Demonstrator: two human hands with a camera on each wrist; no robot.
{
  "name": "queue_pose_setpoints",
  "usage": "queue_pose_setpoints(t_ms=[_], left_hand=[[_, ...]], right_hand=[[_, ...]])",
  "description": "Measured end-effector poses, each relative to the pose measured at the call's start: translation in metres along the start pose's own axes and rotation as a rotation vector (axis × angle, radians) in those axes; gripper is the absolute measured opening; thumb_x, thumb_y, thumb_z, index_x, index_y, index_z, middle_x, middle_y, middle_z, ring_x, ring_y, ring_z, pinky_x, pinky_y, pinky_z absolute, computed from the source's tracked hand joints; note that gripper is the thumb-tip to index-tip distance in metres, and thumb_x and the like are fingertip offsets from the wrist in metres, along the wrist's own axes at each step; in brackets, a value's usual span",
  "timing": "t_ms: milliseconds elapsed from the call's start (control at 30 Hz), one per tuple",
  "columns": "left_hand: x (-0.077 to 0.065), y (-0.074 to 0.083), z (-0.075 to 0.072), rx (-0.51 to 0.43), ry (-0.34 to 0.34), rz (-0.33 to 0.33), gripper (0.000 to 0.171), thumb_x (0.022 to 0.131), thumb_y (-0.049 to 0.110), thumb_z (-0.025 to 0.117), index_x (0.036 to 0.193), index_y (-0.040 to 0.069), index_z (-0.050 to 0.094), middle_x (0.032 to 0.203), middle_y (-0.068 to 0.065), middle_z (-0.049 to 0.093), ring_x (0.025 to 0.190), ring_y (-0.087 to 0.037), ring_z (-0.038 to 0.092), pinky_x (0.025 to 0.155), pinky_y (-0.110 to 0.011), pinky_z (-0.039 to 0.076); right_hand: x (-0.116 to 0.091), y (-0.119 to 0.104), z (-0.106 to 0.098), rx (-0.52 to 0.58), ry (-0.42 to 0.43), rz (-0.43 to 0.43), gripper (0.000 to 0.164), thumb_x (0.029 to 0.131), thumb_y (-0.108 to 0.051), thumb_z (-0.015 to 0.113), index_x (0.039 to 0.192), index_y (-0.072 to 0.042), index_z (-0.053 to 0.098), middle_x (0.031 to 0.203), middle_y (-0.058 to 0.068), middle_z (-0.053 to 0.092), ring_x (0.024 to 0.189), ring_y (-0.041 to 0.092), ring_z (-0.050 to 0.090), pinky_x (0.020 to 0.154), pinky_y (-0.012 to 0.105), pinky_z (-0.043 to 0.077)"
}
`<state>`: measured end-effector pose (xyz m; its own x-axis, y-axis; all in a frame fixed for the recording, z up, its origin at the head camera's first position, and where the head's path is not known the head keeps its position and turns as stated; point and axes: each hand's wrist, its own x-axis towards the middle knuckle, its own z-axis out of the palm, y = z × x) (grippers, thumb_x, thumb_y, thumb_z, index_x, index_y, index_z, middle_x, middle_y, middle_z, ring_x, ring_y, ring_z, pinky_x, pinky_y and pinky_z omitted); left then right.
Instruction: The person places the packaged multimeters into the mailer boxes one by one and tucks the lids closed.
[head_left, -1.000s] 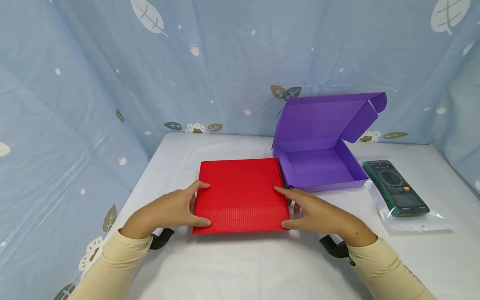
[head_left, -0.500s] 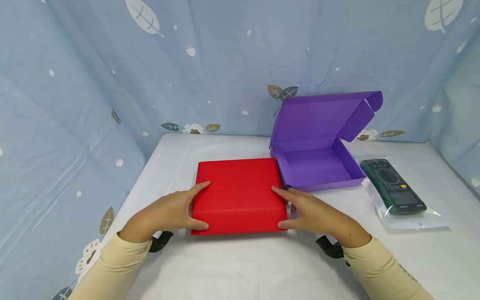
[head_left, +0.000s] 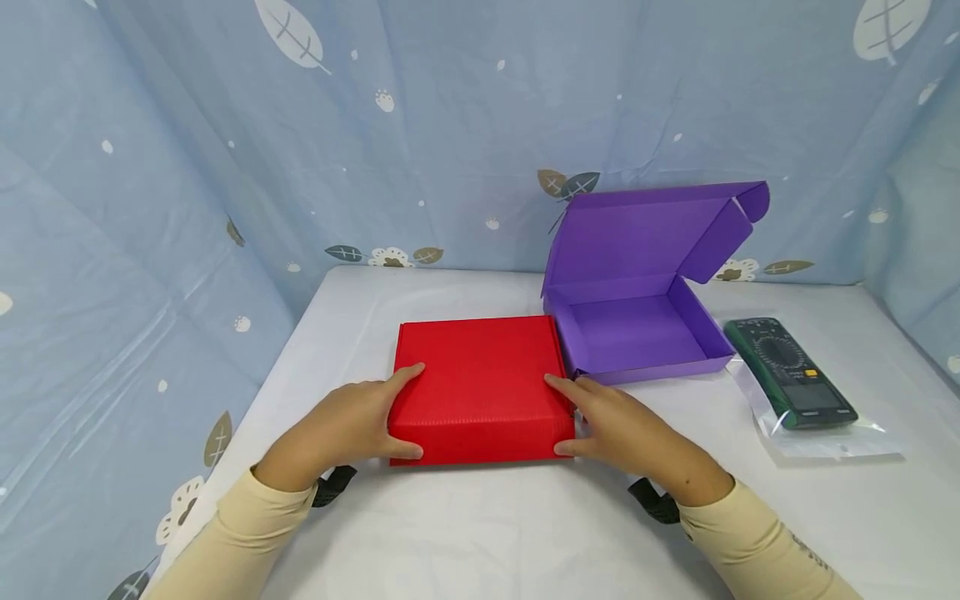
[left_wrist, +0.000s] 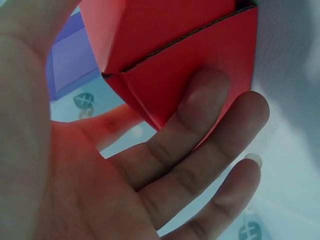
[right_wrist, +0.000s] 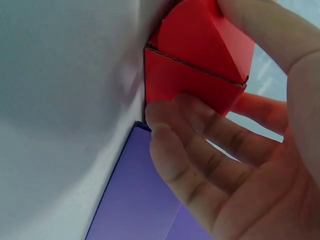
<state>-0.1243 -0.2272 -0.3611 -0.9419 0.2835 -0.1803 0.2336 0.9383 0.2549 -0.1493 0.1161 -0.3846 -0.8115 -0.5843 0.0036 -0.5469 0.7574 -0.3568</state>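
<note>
Blue fabric with leaf, flower and paw prints hangs behind and left of a white surface; head view: red box, lid down, lies on the surface between both hands; left hand at its left end, right hand at its right end, thumb of each on the front face, index finger of each on the lid, fingers wide and holding the box; purple box, lid raised, just beside the red one on its right; green-and-black multimeter farther right with a clear plastic bag, can't tell if in it or on it; cream sleeves, black wrist straps; left wrist view: two fingers press the red end wall below a corrugated edge, little finger apart from it, purple box partly visible behind; right wrist view: fingertips against the opposite end wall, purple box right next to them.
</note>
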Motion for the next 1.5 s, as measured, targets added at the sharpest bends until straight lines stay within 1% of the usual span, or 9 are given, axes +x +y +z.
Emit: queue_pose_setpoints(t_ms=[67,200,300,467,700,933,1100,1300,1500], left_hand=[[0.000,0.001,0.000,0.011,0.006,0.003,0.104,0.067,0.051,0.088,0.152,0.017,0.039,0.097,-0.002,0.067,0.083,-0.014,0.061,0.069,-0.032,0.053],[0.001,0.003,0.002,0.026,0.025,0.005,0.102,0.067,0.048,0.089,0.151,0.016,0.041,0.097,-0.003,0.068,0.082,-0.015,0.062,0.069,-0.031,0.054],[0.002,0.004,0.005,0.049,0.052,0.013,0.101,0.067,0.046,0.090,0.150,0.014,0.042,0.095,-0.002,0.069,0.080,-0.015,0.062,0.071,-0.032,0.054],[0.001,0.006,0.009,0.067,0.097,0.034,0.099,0.067,0.044,0.091,0.148,0.011,0.043,0.094,-0.004,0.070,0.082,-0.016,0.064,0.076,-0.035,0.054],[0.002,0.009,0.012,0.118,0.136,0.049,0.098,0.066,0.042,0.091,0.146,0.008,0.046,0.089,-0.005,0.070,0.077,-0.016,0.064,0.075,-0.035,0.054],[0.002,0.013,0.014,0.222,0.194,0.077,0.094,0.066,0.042,0.091,0.143,0.006,0.051,0.077,-0.004,0.067,0.066,-0.015,0.062,0.068,-0.032,0.054],[0.001,0.013,0.014,0.260,0.215,0.079,0.094,0.065,0.044,0.090,0.142,0.006,0.052,0.074,-0.003,0.066,0.063,-0.013,0.060,0.065,-0.030,0.053],[0.001,0.011,0.013,0.250,0.224,0.076,0.094,0.065,0.043,0.091,0.143,0.006,0.052,0.073,-0.004,0.064,0.062,-0.013,0.058,0.063,-0.029,0.051],[0.001,0.012,0.013,0.195,0.183,0.053,0.095,0.068,0.042,0.090,0.146,0.007,0.048,0.081,-0.006,0.067,0.069,-0.015,0.061,0.067,-0.031,0.052]], right_hand=[[0.000,0.000,0.001,-0.023,0.012,-0.003,0.090,0.073,-0.036,0.089,0.147,-0.007,0.047,0.113,0.012,0.063,0.082,0.015,0.058,0.082,0.039,0.055],[0.001,-0.001,0.002,-0.067,0.039,-0.017,0.088,0.072,-0.037,0.089,0.145,-0.007,0.050,0.120,0.017,0.065,0.096,0.026,0.066,0.089,0.046,0.055],[0.002,-0.002,0.005,-0.101,0.061,-0.028,0.085,0.071,-0.036,0.090,0.142,-0.005,0.053,0.119,0.020,0.066,0.103,0.031,0.067,0.090,0.047,0.056],[0.003,-0.002,0.010,-0.101,0.099,-0.043,0.081,0.070,-0.028,0.091,0.137,-0.002,0.054,0.112,0.018,0.068,0.097,0.029,0.068,0.087,0.043,0.057],[0.003,-0.002,0.012,-0.098,0.119,-0.045,0.076,0.070,-0.017,0.091,0.135,-0.002,0.055,0.108,0.017,0.069,0.093,0.026,0.068,0.083,0.040,0.058],[0.002,-0.005,0.013,-0.195,0.152,-0.083,0.075,0.070,-0.019,0.091,0.134,0.000,0.056,0.102,0.014,0.070,0.092,0.027,0.068,0.082,0.039,0.058],[0.003,-0.006,0.014,-0.218,0.174,-0.093,0.074,0.072,-0.019,0.090,0.134,0.000,0.057,0.097,0.012,0.069,0.087,0.025,0.067,0.078,0.038,0.057],[0.005,-0.006,0.015,-0.231,0.194,-0.093,0.076,0.071,-0.020,0.091,0.136,-0.001,0.057,0.096,0.012,0.068,0.085,0.024,0.066,0.077,0.037,0.057],[0.005,-0.001,0.016,-0.185,0.170,-0.081,0.076,0.071,-0.020,0.091,0.136,-0.002,0.056,0.100,0.013,0.069,0.086,0.023,0.066,0.078,0.037,0.058]])
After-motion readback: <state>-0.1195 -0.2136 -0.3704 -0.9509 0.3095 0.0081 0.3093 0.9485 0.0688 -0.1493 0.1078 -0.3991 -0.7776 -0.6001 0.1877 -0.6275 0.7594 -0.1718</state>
